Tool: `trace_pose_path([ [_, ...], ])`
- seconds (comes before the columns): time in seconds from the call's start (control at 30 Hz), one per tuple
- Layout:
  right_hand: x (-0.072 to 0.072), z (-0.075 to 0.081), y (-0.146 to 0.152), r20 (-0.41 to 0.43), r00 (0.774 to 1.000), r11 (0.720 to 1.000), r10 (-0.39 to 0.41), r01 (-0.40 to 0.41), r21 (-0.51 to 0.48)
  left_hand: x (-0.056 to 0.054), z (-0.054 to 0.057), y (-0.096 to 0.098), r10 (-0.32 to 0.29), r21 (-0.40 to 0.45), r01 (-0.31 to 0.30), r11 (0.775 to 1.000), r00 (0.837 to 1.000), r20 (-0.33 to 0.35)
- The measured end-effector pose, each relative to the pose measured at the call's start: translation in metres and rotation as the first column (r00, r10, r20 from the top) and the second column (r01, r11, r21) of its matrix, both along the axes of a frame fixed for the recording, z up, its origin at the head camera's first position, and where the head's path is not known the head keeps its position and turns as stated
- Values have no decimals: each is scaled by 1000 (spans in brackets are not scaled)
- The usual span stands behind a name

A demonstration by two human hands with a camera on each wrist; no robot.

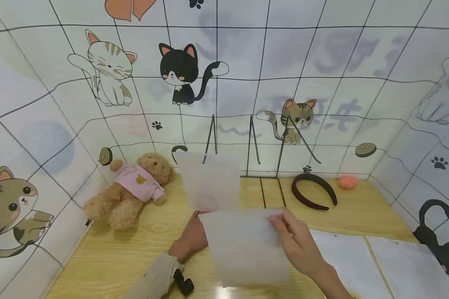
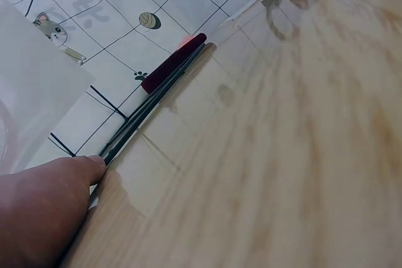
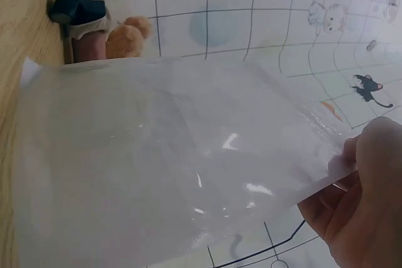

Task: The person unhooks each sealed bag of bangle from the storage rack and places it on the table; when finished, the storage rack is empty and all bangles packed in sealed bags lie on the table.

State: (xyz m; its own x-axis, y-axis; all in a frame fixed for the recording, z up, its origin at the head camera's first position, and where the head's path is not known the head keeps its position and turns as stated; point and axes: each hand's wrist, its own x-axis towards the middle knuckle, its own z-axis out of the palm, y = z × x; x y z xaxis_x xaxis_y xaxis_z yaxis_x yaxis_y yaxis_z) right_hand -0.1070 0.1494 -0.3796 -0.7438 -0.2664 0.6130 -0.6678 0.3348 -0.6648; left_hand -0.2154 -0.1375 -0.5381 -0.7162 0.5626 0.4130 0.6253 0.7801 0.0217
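Note:
My right hand [image 1: 301, 245] pinches the upper right corner of a translucent plastic bag [image 1: 247, 253], thumb in front. The bag hangs flat over the wooden table; in the right wrist view its sheet [image 3: 157, 155] looks glossy, with a ridged strip along the edge by the fingers. Behind it, my left hand [image 1: 193, 236] is partly hidden. At the left wrist, that hand [image 2: 47, 196] holds the black base bar [image 2: 135, 120] of a wire rack, thumb tip on the bar. A second translucent bag [image 1: 211, 178] hangs upright on the rack's left end; several bare wire uprights [image 1: 250, 141] stand beside it.
A teddy bear [image 1: 134, 187] in a pink top leans at the back left. Behind the rack's right side lie a dark headband [image 1: 314, 192] and a pink-orange item [image 1: 347, 182]. White sheets [image 1: 344, 253] lie at the right. Cat-printed cloth walls [image 1: 239, 54] enclose the table [image 1: 97, 253].

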Motion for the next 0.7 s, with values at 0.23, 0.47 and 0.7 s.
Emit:
trace_pose_path([
  [0.23,-8,-15,15,86,993,994,-86,80,75,1,6,11,73,156,-109,982,973,220],
  [0.47,-10,-33,25,269,960,985,-76,32,167,0,9,10,72,163,-107,981,976,206],
  [0.7,-4,-45,37,433,895,954,-110,-27,299,1,10,11,76,140,-111,984,969,235],
])
